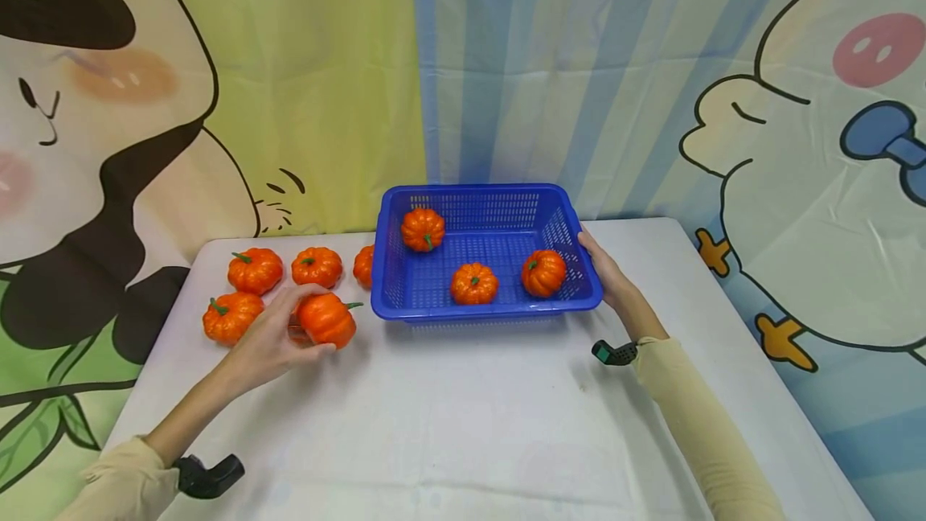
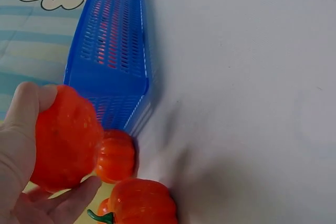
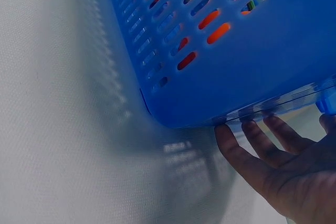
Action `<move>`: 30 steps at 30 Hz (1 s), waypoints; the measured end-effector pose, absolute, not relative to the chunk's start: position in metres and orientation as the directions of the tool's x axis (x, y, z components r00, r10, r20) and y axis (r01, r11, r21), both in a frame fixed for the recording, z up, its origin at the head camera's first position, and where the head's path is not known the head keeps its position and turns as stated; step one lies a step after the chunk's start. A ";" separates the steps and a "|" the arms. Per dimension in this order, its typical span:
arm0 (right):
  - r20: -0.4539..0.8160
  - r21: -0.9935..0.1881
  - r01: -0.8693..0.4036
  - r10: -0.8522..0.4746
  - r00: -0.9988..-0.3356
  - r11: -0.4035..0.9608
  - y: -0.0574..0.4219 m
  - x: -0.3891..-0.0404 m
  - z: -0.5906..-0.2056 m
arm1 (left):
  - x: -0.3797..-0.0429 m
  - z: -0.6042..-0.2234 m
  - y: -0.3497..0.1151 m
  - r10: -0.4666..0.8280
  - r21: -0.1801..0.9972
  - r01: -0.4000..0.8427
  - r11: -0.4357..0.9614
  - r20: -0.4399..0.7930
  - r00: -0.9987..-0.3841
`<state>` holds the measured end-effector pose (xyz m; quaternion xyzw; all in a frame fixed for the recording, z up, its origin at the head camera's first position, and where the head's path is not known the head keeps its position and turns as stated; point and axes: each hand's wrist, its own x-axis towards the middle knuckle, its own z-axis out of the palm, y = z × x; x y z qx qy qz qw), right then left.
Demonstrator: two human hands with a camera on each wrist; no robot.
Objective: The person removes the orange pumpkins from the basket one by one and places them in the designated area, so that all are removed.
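Note:
My left hand (image 1: 273,340) holds an orange toy pumpkin (image 1: 328,321) with a green stem, thumb on one side and fingers on the other. In the left wrist view that pumpkin (image 2: 68,140) is raised beside the basket's corner. The blue plastic basket (image 1: 466,314) stands at the back of the table, with three pumpkins inside: one at back left (image 1: 423,229), one at front middle (image 1: 473,284), one at right (image 1: 544,273). At the basket's right side is my right hand (image 1: 611,278). Its fingertips (image 3: 226,134) touch the outer wall, fairly straight.
Left of the basket, several more pumpkins lie on the white table (image 1: 463,424): two at far left (image 1: 255,270) (image 1: 231,317), one nearer the middle (image 1: 317,266), and one (image 1: 364,266) partly hidden by the basket. A cartoon-printed curtain (image 1: 347,87) hangs behind.

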<state>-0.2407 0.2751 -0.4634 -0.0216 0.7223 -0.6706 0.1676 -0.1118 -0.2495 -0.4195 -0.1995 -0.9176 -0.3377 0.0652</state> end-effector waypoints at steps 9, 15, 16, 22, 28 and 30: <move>-0.209 -0.977 0.188 -0.257 -0.944 0.102 0.275 -0.240 -0.464 | -0.109 -0.423 -0.246 0.225 0.601 0.329 0.728 0.243 -0.943; -0.211 -0.977 0.192 -0.253 -0.944 0.098 0.276 -0.239 -0.465 | -0.109 -0.425 -0.243 0.281 0.552 0.380 0.742 0.258 -0.924; -0.213 -0.976 0.194 -0.252 -0.944 0.095 0.276 -0.239 -0.465 | -0.109 -0.425 -0.243 0.282 0.554 0.378 0.742 0.254 -0.925; -0.215 -0.976 0.198 -0.257 -0.942 0.089 0.276 -0.238 -0.464 | -0.110 -0.428 -0.240 0.213 0.598 0.283 0.750 0.186 -0.959; -0.218 -0.975 0.200 -0.254 -0.942 0.093 0.276 -0.238 -0.461 | -0.110 -0.439 -0.234 0.236 0.568 0.301 0.766 0.187 -0.954; -0.217 -0.975 0.200 -0.254 -0.943 0.094 0.276 -0.239 -0.461 | -0.109 -0.443 -0.231 0.252 0.552 0.320 0.770 0.198 -0.947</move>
